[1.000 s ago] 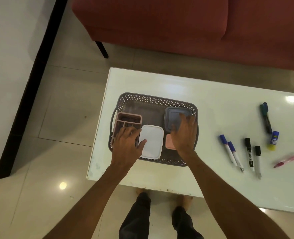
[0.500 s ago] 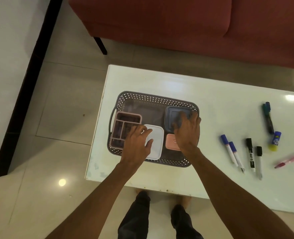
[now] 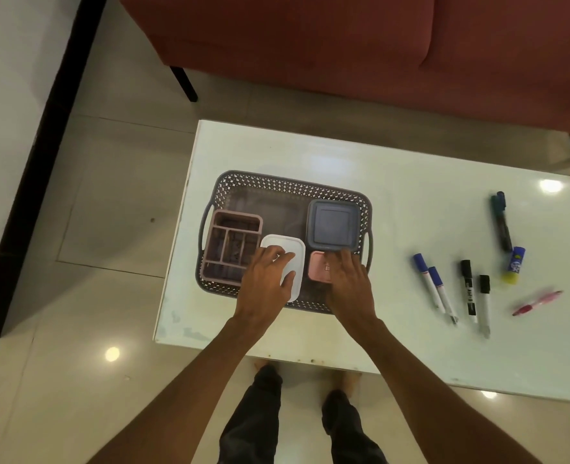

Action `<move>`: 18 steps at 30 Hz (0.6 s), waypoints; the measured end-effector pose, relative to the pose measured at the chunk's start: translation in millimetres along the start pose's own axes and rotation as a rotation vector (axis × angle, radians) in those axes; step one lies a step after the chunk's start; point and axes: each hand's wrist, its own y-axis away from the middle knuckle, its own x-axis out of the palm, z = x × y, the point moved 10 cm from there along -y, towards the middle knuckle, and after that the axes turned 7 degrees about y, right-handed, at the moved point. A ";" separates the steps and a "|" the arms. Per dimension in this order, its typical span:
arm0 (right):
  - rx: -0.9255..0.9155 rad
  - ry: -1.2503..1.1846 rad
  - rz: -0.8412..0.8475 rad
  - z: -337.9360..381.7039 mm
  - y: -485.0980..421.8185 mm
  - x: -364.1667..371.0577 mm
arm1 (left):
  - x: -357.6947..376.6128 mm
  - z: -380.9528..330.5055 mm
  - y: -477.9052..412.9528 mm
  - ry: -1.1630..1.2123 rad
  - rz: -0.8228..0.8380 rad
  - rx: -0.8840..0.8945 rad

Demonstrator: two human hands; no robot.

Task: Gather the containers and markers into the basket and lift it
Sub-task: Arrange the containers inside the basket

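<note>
Floor: glossy pale beige tile floor (image 3: 116, 182) under me, ceiling lights mirrored in it.
Sofa: red fabric sofa (image 3: 310, 45) on black legs, beyond my glossy white rectangular counter (image 3: 410, 346).
Wall: white wall (image 3: 12, 78) at left, black skirting strip (image 3: 42, 135).

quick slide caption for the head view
Both hands, left hand and right hand, settle containers in the grey basket; markers wait on the table.

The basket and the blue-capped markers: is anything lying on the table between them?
No. In the head view, bare white table separates the basket from the blue-capped markers.
</note>
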 end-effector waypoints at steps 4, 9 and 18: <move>0.044 0.059 -0.008 -5.1 -4.7 3.3 | 1.7 -0.9 3.5 0.021 -0.005 -0.004; 0.020 0.101 0.030 -6.1 -3.6 11.6 | 0.8 -1.5 6.3 0.033 -0.017 -0.005; 0.066 -0.027 0.014 -11.8 -5.9 -30.4 | -30.4 -6.5 0.6 0.073 -0.100 0.036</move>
